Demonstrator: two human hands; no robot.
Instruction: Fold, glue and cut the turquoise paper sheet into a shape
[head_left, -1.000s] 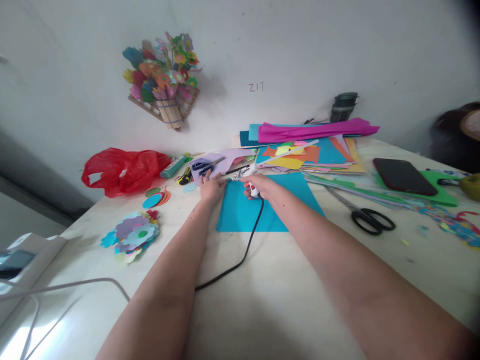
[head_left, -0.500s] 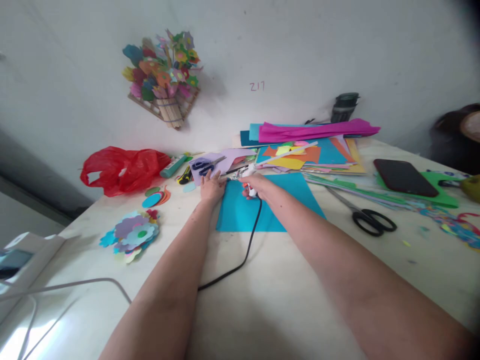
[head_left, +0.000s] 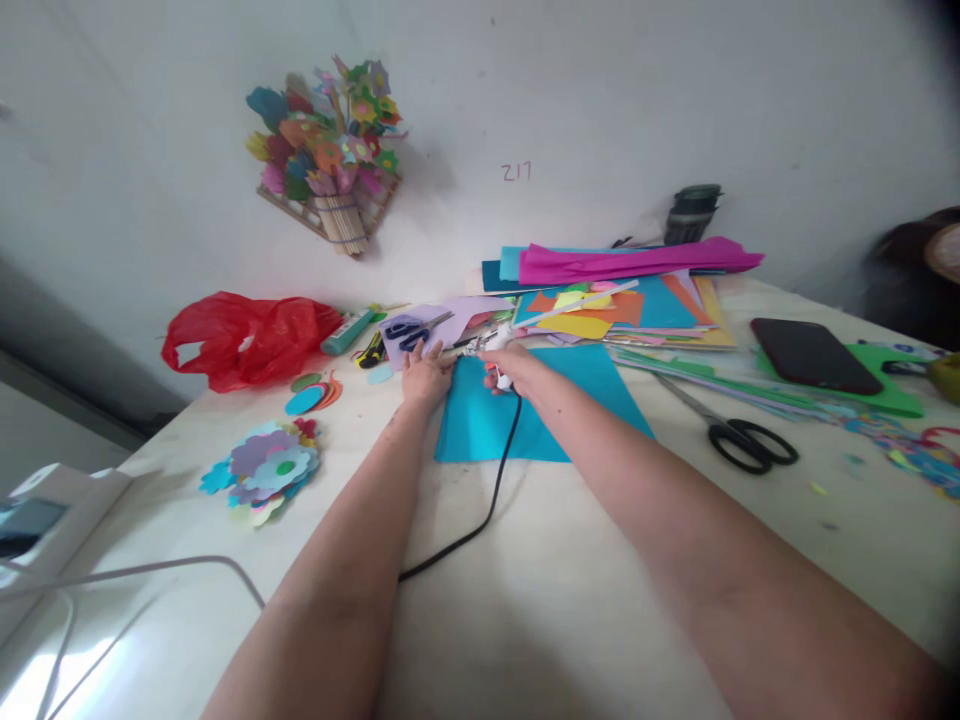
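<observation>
My right hand (head_left: 510,366) is closed round a white hot glue gun (head_left: 504,378), its nozzle pointing left and its glue stick (head_left: 577,306) slanting up to the right behind. From the gun a black cord (head_left: 495,495) curves down and passes under my left forearm. A blue sheet of paper (head_left: 525,425) lies flat beneath the gun. My left hand (head_left: 426,375) rests palm down with fingers spread, at the sheet's upper left edge close to the nozzle. Just beyond those fingers are small dark-handled scissors (head_left: 420,328) on a lilac paper (head_left: 472,308).
Left are paper flowers (head_left: 274,465), paper discs (head_left: 304,400), a red plastic bag (head_left: 247,340) and a yellow cutter (head_left: 371,350). Right lie black scissors (head_left: 739,440), paper strips (head_left: 705,375) and a phone (head_left: 814,355). Stacked coloured papers (head_left: 652,300) stand behind.
Both hands and the glue gun stay almost in the same place. The whole view has shifted very slightly.
</observation>
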